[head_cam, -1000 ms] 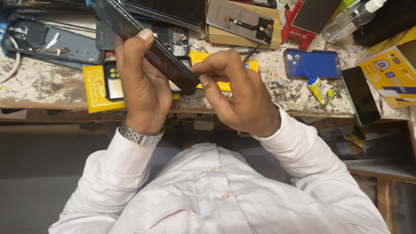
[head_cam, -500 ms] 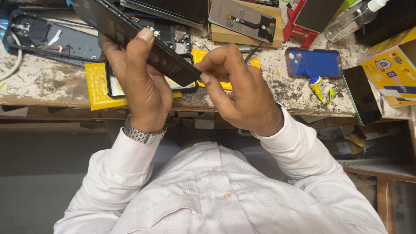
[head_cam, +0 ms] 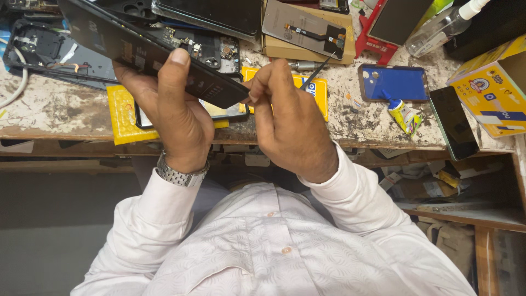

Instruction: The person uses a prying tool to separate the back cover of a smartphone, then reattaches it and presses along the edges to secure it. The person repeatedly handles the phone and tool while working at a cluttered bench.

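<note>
While left hand (head_cam: 178, 118) grips phone panel (head_cam: 148, 52), right hand (head_cam: 290, 123) pinches its corner.

The left hand (head_cam: 175, 118) covers the middle of the black phone panel (head_cam: 131, 46), whose far end runs off the top edge. The right hand (head_cam: 290, 123) hides the thin tool's (head_cam: 318, 71) handle and its tip; the spray bottle (head_cam: 438, 24) is cut off above.
</note>
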